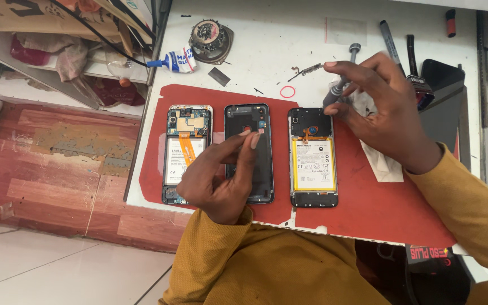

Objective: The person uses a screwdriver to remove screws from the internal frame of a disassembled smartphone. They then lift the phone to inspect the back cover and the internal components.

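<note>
Three opened phones in a row on a red mat [368,209], mid frame, on a white table [266,39].

Left hand [221,175] at lower centre, over the middle phone [249,152], a dark shell lying flat; thumb and forefinger pinched narrow just above its upper half, whether on some tiny part, cannot tell.

Right hand [379,113] at upper right, closed round a small grey screwdriver [340,85], tip down near the top edge of the right phone [313,158], whose yellow battery faces up. Contact between tip and phone not clear. White tissue [382,161] partly under that hand, lying on the mat.

Left phone [186,152] with a white battery and an orange ribbon cable, just beside the middle one, untouched.

Above the mat: a small red ring [287,91] on the bare table, a dark metal scrap [306,70] near it, a round dish of small parts [211,39] and a glue tube [173,61] at upper centre-left. Black tools [402,51] at upper right, well apart from the phones.

Mustard-yellow sleeves [470,203] on both arms, lower frame.
</note>
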